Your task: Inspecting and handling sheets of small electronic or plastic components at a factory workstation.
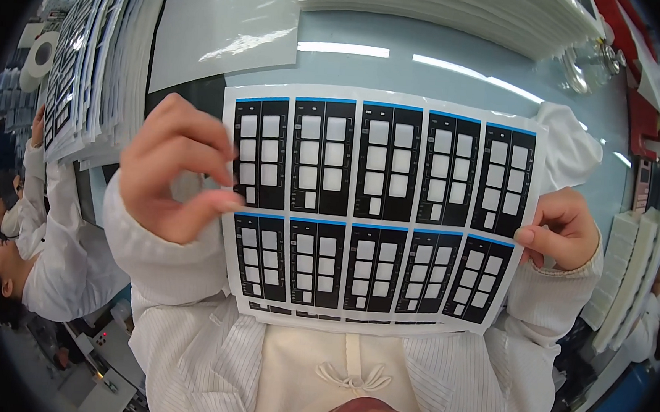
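In front of my chest is a white sheet (353,165) printed with two full rows of black label panels, each with a blue top stripe and pale squares. Part of another row shows at its near edge. My right hand (571,230) pinches the sheet's right edge between thumb and fingers. At the left edge, my left hand (167,152) is curled with thumb and fingers apart, and nothing shows between them. Its thumb tip overlaps the sheet's margin; whether it touches cannot be told. The left fingers are slightly blurred.
Stacks of printed sheets (99,60) stand at the left beside a white roll (44,54). A pale sheet (231,27) and a thick white stack (435,10) lie at the far side. Crumpled white material (567,150) is behind the right edge. A co-worker (58,263) sits at the left.
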Demonstrator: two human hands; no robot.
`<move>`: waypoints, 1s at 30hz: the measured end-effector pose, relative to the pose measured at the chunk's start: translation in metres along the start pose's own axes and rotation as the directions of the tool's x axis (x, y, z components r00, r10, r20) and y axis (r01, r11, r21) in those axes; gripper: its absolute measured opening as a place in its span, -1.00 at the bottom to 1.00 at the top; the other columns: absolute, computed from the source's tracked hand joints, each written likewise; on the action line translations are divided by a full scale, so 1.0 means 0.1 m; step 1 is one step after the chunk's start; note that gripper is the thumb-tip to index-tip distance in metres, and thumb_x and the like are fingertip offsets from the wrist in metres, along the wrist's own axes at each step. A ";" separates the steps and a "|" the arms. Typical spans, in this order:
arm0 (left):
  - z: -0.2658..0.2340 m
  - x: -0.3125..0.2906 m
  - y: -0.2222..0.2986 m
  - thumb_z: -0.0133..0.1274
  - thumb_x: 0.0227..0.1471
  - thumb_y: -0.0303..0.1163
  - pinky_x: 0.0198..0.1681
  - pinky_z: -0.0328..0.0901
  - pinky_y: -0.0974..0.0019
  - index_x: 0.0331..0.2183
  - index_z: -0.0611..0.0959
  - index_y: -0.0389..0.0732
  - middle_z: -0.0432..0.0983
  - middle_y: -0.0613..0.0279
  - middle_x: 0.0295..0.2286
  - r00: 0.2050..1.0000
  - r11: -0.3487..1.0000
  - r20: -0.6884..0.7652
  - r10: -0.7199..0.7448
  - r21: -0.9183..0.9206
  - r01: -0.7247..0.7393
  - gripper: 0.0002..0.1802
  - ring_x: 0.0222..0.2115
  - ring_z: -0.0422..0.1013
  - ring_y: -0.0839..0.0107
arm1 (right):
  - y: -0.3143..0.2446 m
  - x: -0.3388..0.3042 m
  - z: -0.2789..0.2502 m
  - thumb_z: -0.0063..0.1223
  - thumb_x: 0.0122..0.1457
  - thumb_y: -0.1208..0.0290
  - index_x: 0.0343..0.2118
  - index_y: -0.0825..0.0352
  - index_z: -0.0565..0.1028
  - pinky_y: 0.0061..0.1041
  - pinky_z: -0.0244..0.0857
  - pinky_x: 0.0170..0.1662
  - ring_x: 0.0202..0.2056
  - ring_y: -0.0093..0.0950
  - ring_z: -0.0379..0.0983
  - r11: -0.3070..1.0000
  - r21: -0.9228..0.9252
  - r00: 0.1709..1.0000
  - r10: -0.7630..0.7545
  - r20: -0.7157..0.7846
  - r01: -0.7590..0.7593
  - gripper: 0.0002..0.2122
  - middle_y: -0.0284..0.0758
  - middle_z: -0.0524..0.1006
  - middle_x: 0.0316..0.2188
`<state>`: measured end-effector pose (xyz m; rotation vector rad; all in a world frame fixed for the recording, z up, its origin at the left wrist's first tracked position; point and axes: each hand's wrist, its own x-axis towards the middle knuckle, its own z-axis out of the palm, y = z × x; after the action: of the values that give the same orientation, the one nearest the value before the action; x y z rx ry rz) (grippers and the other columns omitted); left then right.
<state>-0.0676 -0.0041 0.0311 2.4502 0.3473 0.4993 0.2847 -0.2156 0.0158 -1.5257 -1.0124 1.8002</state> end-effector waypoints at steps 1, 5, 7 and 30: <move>0.07 0.00 0.11 0.33 -0.37 -0.27 -0.44 0.21 0.38 -0.58 0.54 -0.20 0.50 0.16 -0.43 0.999 0.993 0.034 0.027 0.111 -0.031 -0.68 -0.46 0.31 0.30 | 0.03 0.01 0.01 0.07 0.06 0.52 -0.62 0.43 0.48 -0.75 0.12 -0.70 -0.77 -0.69 0.31 1.000 0.011 1.000 0.005 0.019 -0.005 -0.84 -0.31 0.51 -0.71; 0.31 0.07 0.36 0.24 -0.30 -0.17 -0.32 0.25 0.35 -0.54 0.49 -0.18 0.51 0.12 -0.23 0.982 0.961 0.098 0.158 0.213 -0.176 -0.66 -0.36 0.31 0.23 | -0.03 -0.11 0.08 0.07 0.06 0.51 -0.63 0.42 0.48 -0.75 0.10 -0.71 -0.78 -0.69 0.31 1.000 -0.008 1.000 -0.023 -0.010 0.023 -0.83 -0.33 0.50 -0.72; 0.39 0.06 0.40 0.16 -0.19 -0.14 -0.30 0.23 0.32 -0.54 0.45 -0.18 0.50 0.14 -0.17 0.975 0.953 0.146 0.164 0.232 -0.196 -0.67 -0.33 0.32 0.24 | -0.02 -0.08 0.09 0.07 0.05 0.51 -0.64 0.41 0.48 -0.75 0.10 -0.72 -0.78 -0.69 0.30 0.999 -0.017 0.999 -0.035 0.001 0.035 -0.83 -0.34 0.49 -0.73; 0.41 0.13 0.38 0.30 -0.37 -0.22 -0.44 0.13 0.37 -0.62 0.46 -0.19 0.59 0.10 -0.46 0.962 0.950 0.088 0.260 0.157 -0.271 -0.65 -0.51 0.28 0.32 | 0.07 -0.04 0.05 0.07 0.07 0.47 -0.60 0.41 0.48 -0.76 0.07 -0.73 -0.81 -0.70 0.27 0.992 -0.003 0.992 -0.125 -0.002 0.125 -0.83 -0.33 0.48 -0.72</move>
<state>-0.0340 -0.0503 0.0274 2.6870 0.0300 0.5179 0.2806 -0.2236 0.0125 -1.4324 -1.0857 1.7107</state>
